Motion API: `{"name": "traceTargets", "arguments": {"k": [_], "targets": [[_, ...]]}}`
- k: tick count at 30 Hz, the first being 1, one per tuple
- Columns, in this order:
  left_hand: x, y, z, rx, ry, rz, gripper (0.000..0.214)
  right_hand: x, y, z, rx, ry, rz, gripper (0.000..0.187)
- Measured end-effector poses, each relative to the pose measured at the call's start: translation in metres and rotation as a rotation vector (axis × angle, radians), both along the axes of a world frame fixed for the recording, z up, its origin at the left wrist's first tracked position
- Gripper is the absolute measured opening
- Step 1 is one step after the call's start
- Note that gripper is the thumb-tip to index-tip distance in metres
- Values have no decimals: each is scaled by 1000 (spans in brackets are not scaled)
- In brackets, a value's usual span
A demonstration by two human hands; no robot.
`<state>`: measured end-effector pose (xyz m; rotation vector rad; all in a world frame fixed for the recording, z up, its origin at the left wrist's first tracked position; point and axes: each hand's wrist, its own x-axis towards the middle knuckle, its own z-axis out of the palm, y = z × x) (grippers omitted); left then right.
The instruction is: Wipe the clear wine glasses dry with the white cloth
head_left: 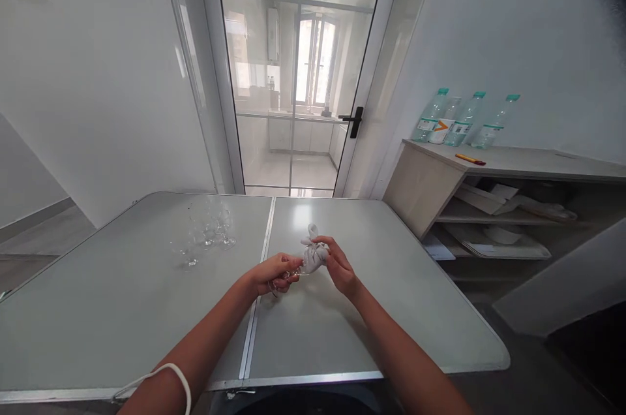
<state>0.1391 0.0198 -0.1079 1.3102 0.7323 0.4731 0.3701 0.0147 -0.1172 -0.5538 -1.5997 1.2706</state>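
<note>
Over the middle of the grey folding table (205,310), my left hand (278,273) is closed around the stem of a clear glass (304,269), which is tilted with its bowl toward the right. My right hand (341,266) pinches a whitish cloth (315,254) that is bunched in and around the bowl; one end of it sticks up. The fingers partly hide the glass. Left of my hands, several clear stemmed glasses (210,230) stand in a group on the table, with one stemmed glass (188,257) a little nearer to me.
A metal-edged seam (247,343) runs across the table toward a glass door (293,89). At the right, a wooden shelf unit (435,183) carries several plastic bottles (464,121) and a yellow-and-red pen-like object (470,159). White walls flank the table.
</note>
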Motion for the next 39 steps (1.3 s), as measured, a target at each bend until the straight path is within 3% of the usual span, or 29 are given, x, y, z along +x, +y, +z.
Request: {"name": "traceTargets", "arguments": {"k": [2, 5, 7, 9, 11, 15, 17, 23, 27, 34, 39], "targets": [[0, 3, -3, 141, 71, 102, 60, -3, 2, 4, -68, 46, -31, 50], [3, 6, -11, 632, 341, 360, 66, -4, 7, 16, -272, 81, 8, 55], [5, 6, -16, 912, 538, 453, 63, -2, 10, 24, -413, 108, 80, 62], [7, 5, -19, 1004, 611, 475, 58, 0, 12, 27, -473, 127, 119, 69], [8, 3, -19, 877, 509, 457, 57, 1, 11, 25, -409, 111, 97, 73], [3, 5, -17, 119, 106, 138, 63, 2, 9, 12, -199, -17, 29, 66], [-3, 9, -15, -80, 36, 12, 66, 4, 9, 7, -170, -50, 94, 68], [-11, 12, -9, -48, 0, 22, 60, 14, 18, 3, -64, -182, 274, 84], [-13, 10, -3, 42, 3, 57, 54, 20, 19, 6, 42, -284, 335, 75], [-21, 13, -1, -121, 115, -1, 57, 21, 24, 3, 327, -528, 270, 66], [-20, 10, -7, -75, 122, 11, 59, 15, 24, -5, 473, -650, 179, 72]]}}
